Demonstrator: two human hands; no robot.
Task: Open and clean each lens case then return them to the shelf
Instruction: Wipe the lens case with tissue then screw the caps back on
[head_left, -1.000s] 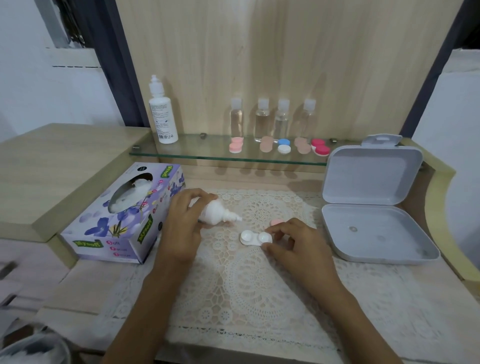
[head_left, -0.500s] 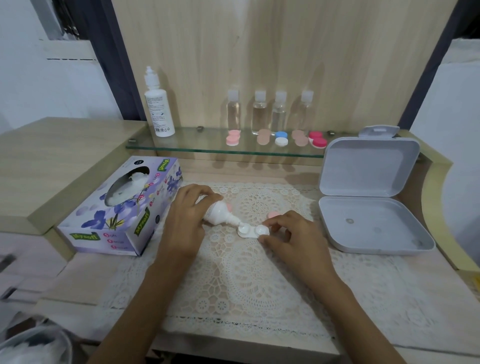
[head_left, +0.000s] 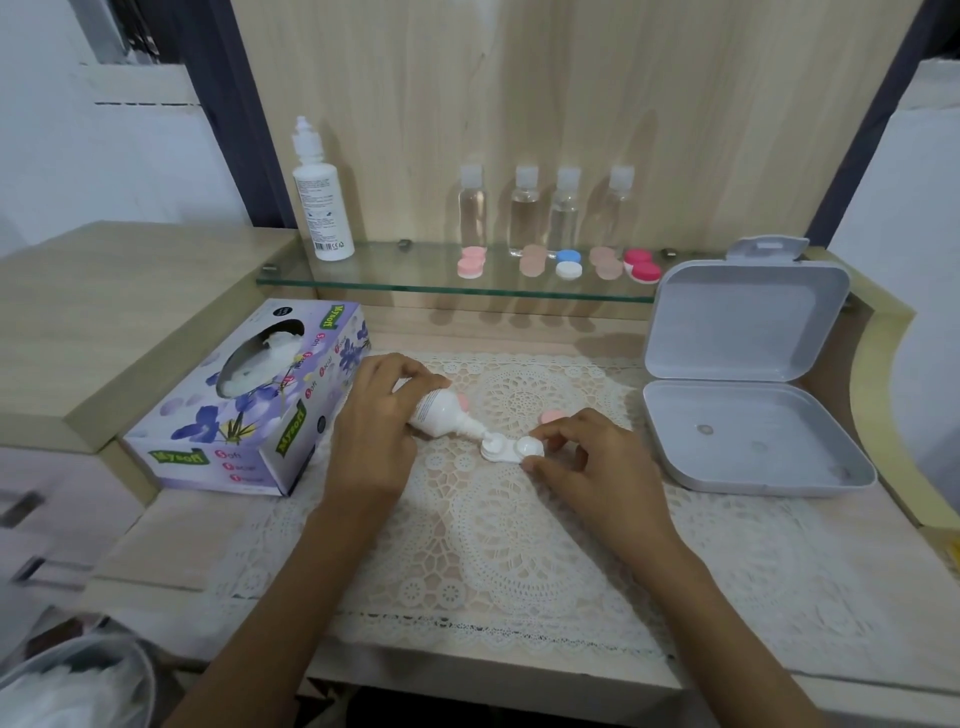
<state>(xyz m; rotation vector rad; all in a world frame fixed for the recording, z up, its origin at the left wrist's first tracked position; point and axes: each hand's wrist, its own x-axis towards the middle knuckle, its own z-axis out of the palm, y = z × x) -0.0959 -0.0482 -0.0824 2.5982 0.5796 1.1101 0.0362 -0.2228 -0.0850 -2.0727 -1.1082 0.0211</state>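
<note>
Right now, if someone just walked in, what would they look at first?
Probably the middle: the left hand grips a small white bottle, nozzle tipped at the open white lens case that the right hand pinches. Then the colourful lens cases along the glass shelf behind.

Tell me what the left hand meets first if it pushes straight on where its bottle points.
The left hand aims its small white bottle right and down, so the nozzle would first meet the left well of the open white lens case, which it seems almost to touch; depth is unclear.
</note>
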